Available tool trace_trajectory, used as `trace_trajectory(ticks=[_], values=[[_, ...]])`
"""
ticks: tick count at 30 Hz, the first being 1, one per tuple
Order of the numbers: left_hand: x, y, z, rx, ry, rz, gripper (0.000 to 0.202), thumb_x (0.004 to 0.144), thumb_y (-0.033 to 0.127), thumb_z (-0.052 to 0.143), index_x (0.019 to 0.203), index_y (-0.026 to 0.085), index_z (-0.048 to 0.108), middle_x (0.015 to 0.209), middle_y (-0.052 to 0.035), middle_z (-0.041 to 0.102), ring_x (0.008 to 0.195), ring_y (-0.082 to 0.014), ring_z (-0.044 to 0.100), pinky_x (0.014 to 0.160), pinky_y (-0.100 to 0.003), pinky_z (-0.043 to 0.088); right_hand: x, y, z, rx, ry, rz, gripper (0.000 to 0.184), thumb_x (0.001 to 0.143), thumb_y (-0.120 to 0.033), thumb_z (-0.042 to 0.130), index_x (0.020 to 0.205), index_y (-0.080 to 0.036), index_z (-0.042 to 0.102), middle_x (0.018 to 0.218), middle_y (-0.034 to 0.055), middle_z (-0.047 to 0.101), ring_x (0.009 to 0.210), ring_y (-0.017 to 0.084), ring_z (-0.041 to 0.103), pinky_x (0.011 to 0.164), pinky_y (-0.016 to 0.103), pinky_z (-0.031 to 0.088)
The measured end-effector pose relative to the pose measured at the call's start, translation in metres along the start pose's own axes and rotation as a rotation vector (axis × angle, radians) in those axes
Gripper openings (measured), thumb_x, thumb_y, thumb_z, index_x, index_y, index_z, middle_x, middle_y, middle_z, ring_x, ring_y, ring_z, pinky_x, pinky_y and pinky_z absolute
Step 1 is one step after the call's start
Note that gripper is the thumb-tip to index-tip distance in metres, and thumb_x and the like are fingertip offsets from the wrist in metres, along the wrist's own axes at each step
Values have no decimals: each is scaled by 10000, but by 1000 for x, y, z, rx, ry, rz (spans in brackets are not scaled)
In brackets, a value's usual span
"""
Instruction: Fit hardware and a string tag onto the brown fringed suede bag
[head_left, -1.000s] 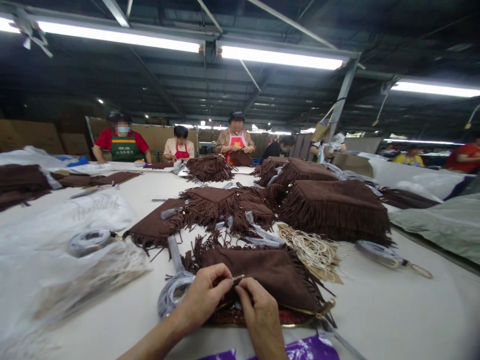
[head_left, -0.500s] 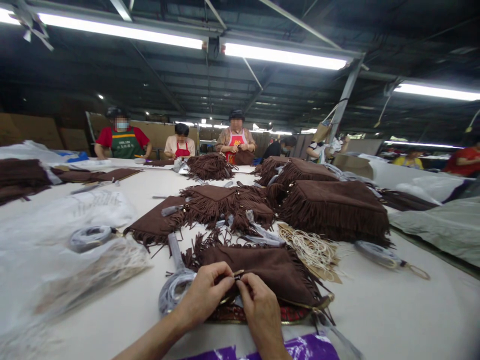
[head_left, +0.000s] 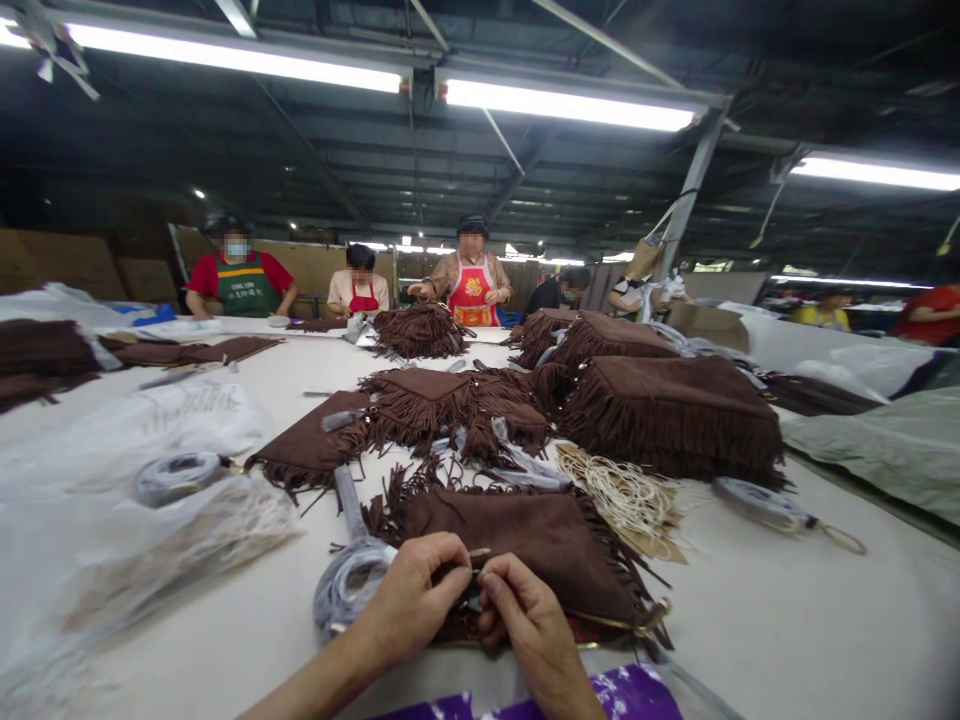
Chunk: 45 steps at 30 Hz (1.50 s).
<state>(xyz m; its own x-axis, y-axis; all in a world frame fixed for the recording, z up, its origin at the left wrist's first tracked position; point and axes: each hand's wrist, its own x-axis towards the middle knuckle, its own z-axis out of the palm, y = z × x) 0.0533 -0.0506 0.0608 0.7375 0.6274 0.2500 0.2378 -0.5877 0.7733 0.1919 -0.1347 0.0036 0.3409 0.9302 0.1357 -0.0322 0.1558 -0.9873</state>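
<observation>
Two bare hands work at the lower center of the frame, the left hand (head_left: 420, 595) and the right hand (head_left: 534, 615) each closed in a fingertip grip on one small piece (head_left: 480, 553), too blurred to identify with certainty. Directly beneath lies one brown fringed bag (head_left: 540, 530), flat on the pale bench (head_left: 847, 630), its gold-toned zipper edge toward the bottom of the frame.

Three plastic-wrapped coiled straps dot the surface: one coil (head_left: 330, 600) just beside the left hand, a second (head_left: 161, 490) at left, a third (head_left: 750, 498) at right. One bundle of white strings (head_left: 626, 490) rests on brown card (head_left: 675, 552) beyond the bag, while purple sheeting (head_left: 637, 695) shows at the bottom edge. More fringed bags (head_left: 427, 390) spread across the center; a tall stack (head_left: 675, 405) stands at center right.

Across the bench, three aproned workers appear, one in green (head_left: 244, 285), two in red, with others partly hidden at right. At least three long light tubes (head_left: 570, 105) burn beneath a dark roof (head_left: 360, 180).
</observation>
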Motion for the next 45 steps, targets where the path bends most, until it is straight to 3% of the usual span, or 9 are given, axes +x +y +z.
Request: trace_trajectory(ticks=[24, 35, 41, 45], values=[[0, 2, 2, 42, 15, 17, 168, 799, 197, 479, 642, 171, 535, 653, 5, 560, 657, -144, 519, 625, -236, 335, -2, 4, -3, -101, -48, -50, 375, 885, -551, 562, 796, -188, 584, 642, -24, 562, 544, 120, 572, 502, 207, 448], [-5, -6, 11, 144, 31, 54, 148, 790, 155, 480, 644, 179, 477, 652, 4, 540, 643, -146, 490, 613, -251, 302, -6, -5, 1, -401, -25, -234, 309, 932, -411, 472, 737, -190, 567, 602, -35, 490, 556, 123, 475, 543, 226, 368], [-4, -3, 9, 120, 22, 43, 166, 804, 164, 477, 639, 180, 467, 649, 7, 532, 637, -143, 480, 606, -251, 299, -7, -7, 3, -466, -77, -241, 302, 942, -375, 426, 716, -200, 523, 639, -30, 484, 600, 129, 463, 576, 235, 357], [-2, 2, 8, 80, 19, 19, 176, 810, 186, 491, 635, 181, 474, 642, 9, 535, 638, -143, 485, 608, -248, 310, -9, -5, 4, -440, -32, -242, 311, 958, -393, 403, 749, -201, 530, 668, -28, 474, 627, 134, 465, 579, 232, 360]])
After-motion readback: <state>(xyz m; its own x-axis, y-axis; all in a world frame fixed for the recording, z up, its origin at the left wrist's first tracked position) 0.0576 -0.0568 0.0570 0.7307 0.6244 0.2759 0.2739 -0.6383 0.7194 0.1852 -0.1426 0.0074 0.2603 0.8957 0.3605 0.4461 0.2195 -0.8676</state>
